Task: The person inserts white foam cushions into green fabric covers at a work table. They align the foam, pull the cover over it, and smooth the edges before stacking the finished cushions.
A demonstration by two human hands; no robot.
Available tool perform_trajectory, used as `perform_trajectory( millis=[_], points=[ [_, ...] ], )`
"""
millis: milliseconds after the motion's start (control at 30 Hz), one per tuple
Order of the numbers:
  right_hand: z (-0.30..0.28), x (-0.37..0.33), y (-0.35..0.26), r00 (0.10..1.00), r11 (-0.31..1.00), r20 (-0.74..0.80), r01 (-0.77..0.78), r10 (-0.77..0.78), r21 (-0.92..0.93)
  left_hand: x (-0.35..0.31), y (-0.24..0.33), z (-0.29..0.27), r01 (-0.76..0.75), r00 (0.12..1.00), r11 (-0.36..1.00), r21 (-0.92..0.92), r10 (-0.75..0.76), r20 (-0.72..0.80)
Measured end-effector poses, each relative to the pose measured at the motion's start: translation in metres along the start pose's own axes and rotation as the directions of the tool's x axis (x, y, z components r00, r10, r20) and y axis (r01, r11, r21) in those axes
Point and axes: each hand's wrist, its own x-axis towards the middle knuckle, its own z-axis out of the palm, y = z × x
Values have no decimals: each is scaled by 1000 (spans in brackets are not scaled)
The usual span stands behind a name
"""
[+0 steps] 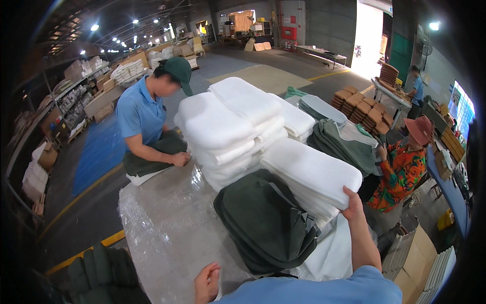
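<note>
At the near right corner of a stack of white padding sheets [310, 169], my right hand [353, 203] grips the end of the top sheet, thumb above and fingers at its side. My left hand [207, 283] is low in front of me, fingers loosely bent and apart, holding nothing. Between my hands lies a pile of dark green fabric cushion covers [255, 218], its right side against the white stack. Taller piles of thick white padding [223, 119] stand behind. All this rests on a table covered in clear plastic film [157, 218].
Across the table at left, a co-worker in a cap [144, 109] handles a dark green cover [152, 156]. Another person in a patterned top [402, 175] sits at right by more green covers [340, 144]. Cardboard sheets [412, 253] stand at near right; rolled dark fabric [101, 271] lies at lower left.
</note>
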Motion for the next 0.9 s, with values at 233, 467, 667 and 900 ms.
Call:
perform_trajectory(
  millis=[233, 467, 667, 900],
  points=[
    [9, -93, 34, 964, 962, -25, 261, -264, -82, 23, 59, -4, -74, 963, 997, -39, 81, 257],
    [35, -232, 96, 992, 993, 107, 77, -68, -85, 52, 42, -88, -71, 991, 992, -104, 82, 109],
    [81, -284, 225, 918, 948, 278, -225, 284, -225, 35, -49, -198, 216, 950, 971, -107, -234, -206],
    [117, -297, 329, 729, 780, 326, -450, 602, -434, -74, -153, -308, 453, 761, 804, -385, -574, -304]
  ],
)
